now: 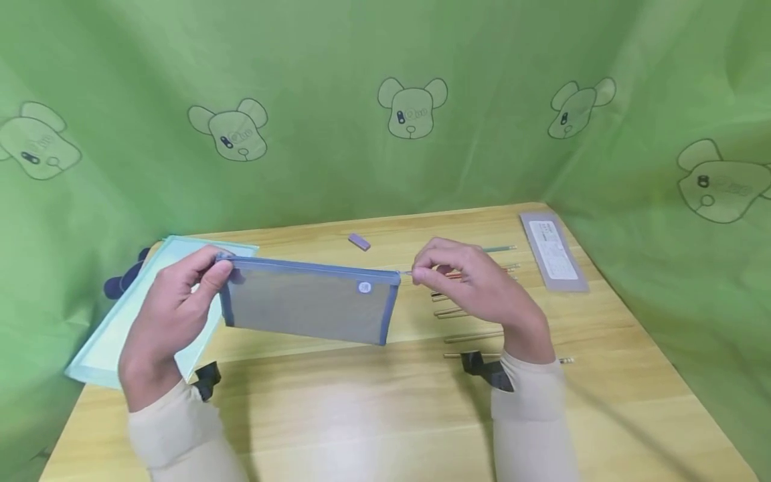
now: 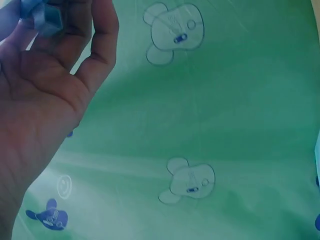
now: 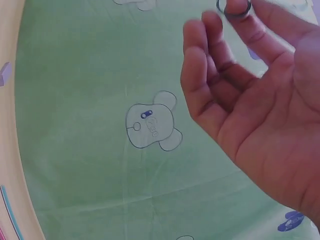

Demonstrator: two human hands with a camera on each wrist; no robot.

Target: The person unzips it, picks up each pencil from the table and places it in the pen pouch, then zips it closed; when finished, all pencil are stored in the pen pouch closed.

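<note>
A see-through zip pencil pouch [image 1: 307, 301] with blue edging and a small round white label hangs above the table in the head view. My left hand [image 1: 175, 304] pinches its upper left corner between thumb and fingers. In the left wrist view, a bit of the blue edging [image 2: 47, 20] shows at the fingers of that hand [image 2: 50, 95]. At the pouch's upper right end, my right hand [image 1: 476, 278] pinches the zipper pull. The right wrist view shows a small ring [image 3: 234, 15] at the fingertips of that hand [image 3: 250, 95]. The pouch looks flat.
Several pencils [image 1: 472, 338] lie on the wooden table [image 1: 361, 422] below and beside my right hand. A purple eraser [image 1: 359, 242] lies near the back edge. At the far right is a flat labelled packet [image 1: 554, 251]; a light-blue mesh folder [image 1: 120, 321] lies left. Green curtains [image 1: 331, 167] surround the table.
</note>
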